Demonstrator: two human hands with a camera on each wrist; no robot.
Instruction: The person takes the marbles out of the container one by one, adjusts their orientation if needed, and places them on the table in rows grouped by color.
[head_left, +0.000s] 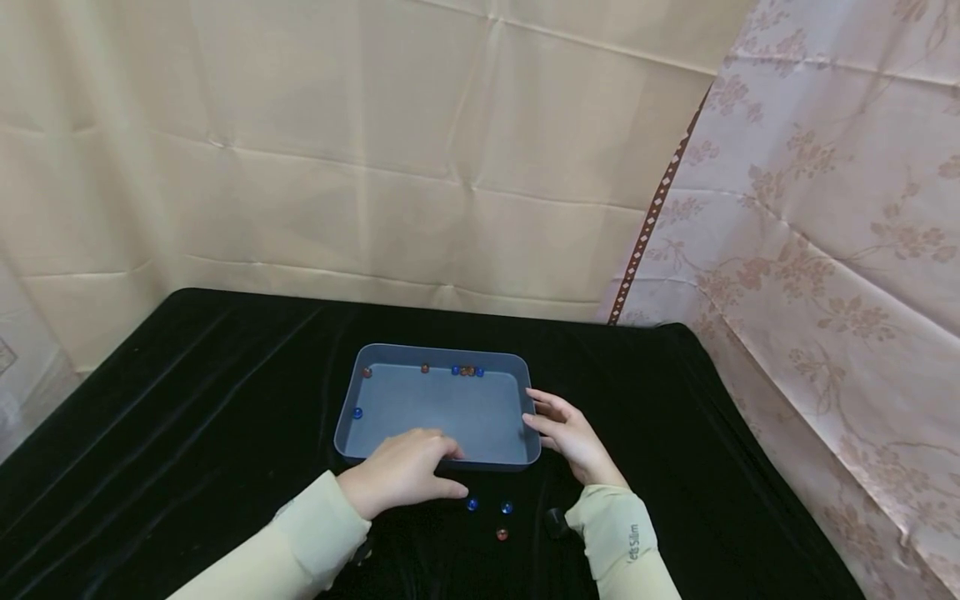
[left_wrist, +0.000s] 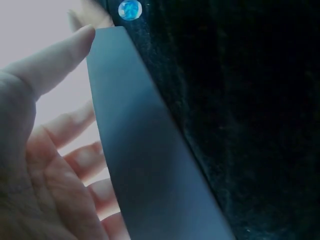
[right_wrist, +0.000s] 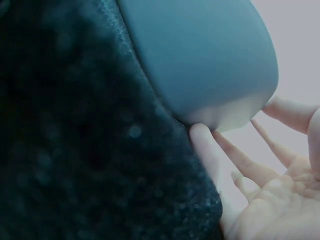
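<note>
A blue-grey rectangular tray (head_left: 438, 467) sits on the black cloth. My left hand (head_left: 408, 471) reaches over its front edge, fingers above the inside and thumb outside. In the left wrist view these fingers (left_wrist: 75, 125) lie behind the tray's wall (left_wrist: 135, 130); no held thing shows. With its thumb at the rim and fingers against the outer wall, my right hand (head_left: 573, 437) holds the tray's right side (right_wrist: 210, 60). Just past the left thumb lies a blue marble (head_left: 472, 504), beside another blue marble (head_left: 507, 507) and a reddish marble (head_left: 502, 534).
Inside the tray, several blue and amber marbles (head_left: 480, 372) line the back wall, and a blue marble (head_left: 357, 412) lies at the left. Black cloth (head_left: 187, 417) covers the table. A beige curtain (head_left: 337, 167) hangs behind; a floral curtain (head_left: 825, 250) hangs at the right.
</note>
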